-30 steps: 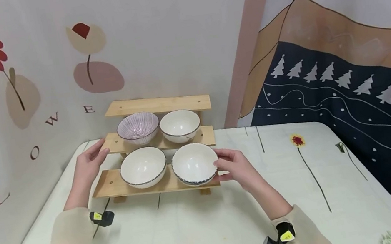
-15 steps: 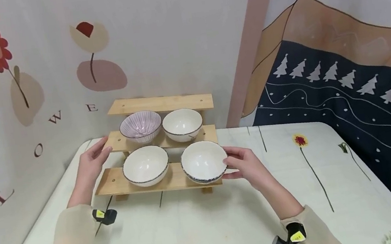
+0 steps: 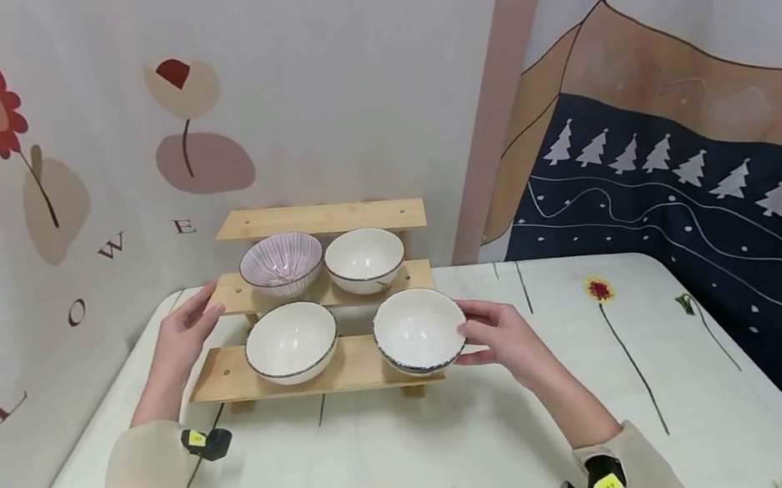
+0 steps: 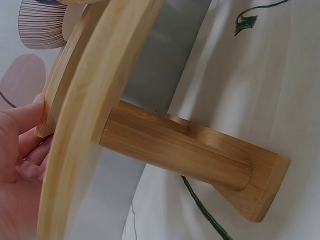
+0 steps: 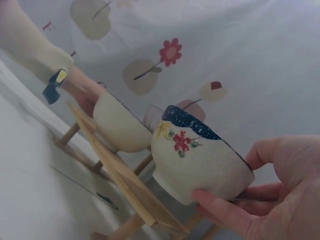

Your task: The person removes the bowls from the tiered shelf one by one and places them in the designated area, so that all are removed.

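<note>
A three-tier wooden display rack (image 3: 221, 376) stands on the table. My left hand (image 3: 180, 334) pinches the left end of its middle shelf (image 4: 65, 85), the thumb on one face and fingers behind. My right hand (image 3: 507, 340) grips a white bowl (image 3: 417, 331) by its right side, thumb at the rim and fingers under the body. This bowl has a speckled blue rim band and a red flower outside (image 5: 181, 142). It overlaps the lower shelf's right end in the head view. Left of it on that shelf sits another white bowl (image 3: 292, 341) with a dark rim.
On the middle shelf stand a purple-striped bowl (image 3: 280, 262) and a white bowl (image 3: 365, 258), side by side. The top shelf (image 3: 319, 217) runs close to the printed cloth backdrop (image 3: 350, 73). A flower-patterned cloth covers the table (image 3: 365, 475).
My right hand has shifted the white bowl to the right along the lower shelf, widening the gap to its neighbour. My left hand keeps its place on the rack.
</note>
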Demonstrator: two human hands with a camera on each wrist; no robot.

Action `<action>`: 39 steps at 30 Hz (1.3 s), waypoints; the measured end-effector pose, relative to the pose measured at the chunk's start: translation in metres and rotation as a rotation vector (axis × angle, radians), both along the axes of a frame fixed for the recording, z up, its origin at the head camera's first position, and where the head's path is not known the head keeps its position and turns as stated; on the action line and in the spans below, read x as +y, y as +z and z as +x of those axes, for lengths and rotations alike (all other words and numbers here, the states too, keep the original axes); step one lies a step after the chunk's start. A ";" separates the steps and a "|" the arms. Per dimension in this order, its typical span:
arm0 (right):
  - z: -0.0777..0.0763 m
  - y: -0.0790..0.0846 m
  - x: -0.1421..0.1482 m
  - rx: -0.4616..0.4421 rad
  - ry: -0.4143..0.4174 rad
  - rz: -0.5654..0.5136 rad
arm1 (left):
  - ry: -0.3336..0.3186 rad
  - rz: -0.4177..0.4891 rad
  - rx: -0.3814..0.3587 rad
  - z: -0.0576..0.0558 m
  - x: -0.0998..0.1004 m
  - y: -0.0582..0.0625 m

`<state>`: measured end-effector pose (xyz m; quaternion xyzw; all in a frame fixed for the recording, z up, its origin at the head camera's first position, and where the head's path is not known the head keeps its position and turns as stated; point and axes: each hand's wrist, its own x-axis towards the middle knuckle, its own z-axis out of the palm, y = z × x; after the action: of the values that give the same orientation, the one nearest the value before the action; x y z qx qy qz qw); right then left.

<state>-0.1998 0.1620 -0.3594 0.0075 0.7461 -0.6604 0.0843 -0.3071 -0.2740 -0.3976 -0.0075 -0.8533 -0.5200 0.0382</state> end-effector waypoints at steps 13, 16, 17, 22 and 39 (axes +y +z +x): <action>0.001 0.003 0.011 0.009 -0.002 0.011 | 0.007 -0.011 -0.009 0.004 -0.001 0.000; 0.001 0.004 0.014 0.011 -0.003 0.019 | 0.004 -0.005 -0.009 0.005 -0.001 0.000; 0.001 0.005 0.015 0.011 -0.004 0.019 | 0.001 -0.001 -0.006 0.005 -0.001 0.000; 0.002 0.005 0.020 0.021 -0.015 0.019 | -0.006 0.016 -0.002 0.004 -0.001 -0.001; -0.001 0.009 0.036 0.011 -0.033 0.057 | -0.009 0.033 -0.010 0.004 0.001 0.000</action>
<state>-0.2012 0.1980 -0.3503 0.0186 0.7648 -0.6403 0.0689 -0.3032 -0.2729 -0.3974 -0.0083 -0.8446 -0.5343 0.0318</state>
